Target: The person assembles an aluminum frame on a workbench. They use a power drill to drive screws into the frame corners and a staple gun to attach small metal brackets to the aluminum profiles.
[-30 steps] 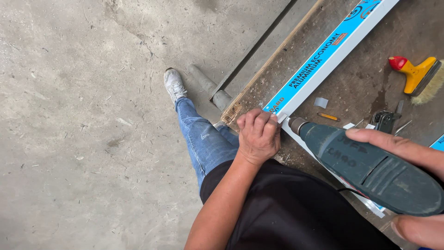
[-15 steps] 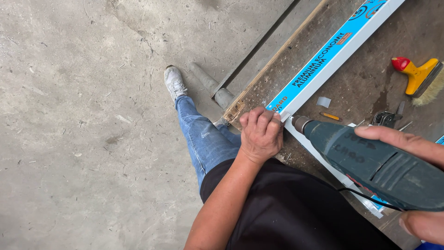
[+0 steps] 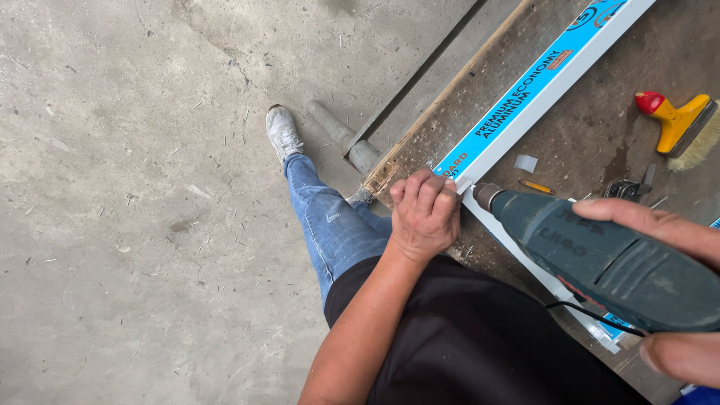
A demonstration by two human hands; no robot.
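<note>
Two hands work at one corner of a white aluminium frame. The left hand [image 3: 424,214] is curled into a loose fist, fingers pressed together, knuckles up, bearing down on the end of a white aluminium profile [image 3: 534,88] with a blue printed protective film; its fingertips sit right at the corner where that profile meets a second white profile [image 3: 525,259] running off toward the lower right. The right hand [image 3: 667,300] is wrapped around the body of a dark green electric drill [image 3: 600,259], index finger stretched along the top of the casing and thumb underneath at the lower edge of the view. The drill's metal nose [image 3: 487,195] points at the corner joint, just beside the left hand's fingers, nearly touching the profile; whether a bit is in the metal cannot be told. A black cord [image 3: 592,315] hangs from under the drill across the black shirt.

Beyond the drill, on the worn brown table [image 3: 600,142], lie a small orange piece [image 3: 536,186], a bit of pale tape [image 3: 526,163], a small dark metal tool [image 3: 626,189] and, farther right, a yellow-handled brush with a red tip [image 3: 675,120].

To the left of the left hand, past the table's chipped wooden edge [image 3: 420,142], a leg in blue jeans [image 3: 330,225] and a grey-white shoe [image 3: 283,133] stand on the concrete floor [image 3: 127,187], which is strewn with small chips.
</note>
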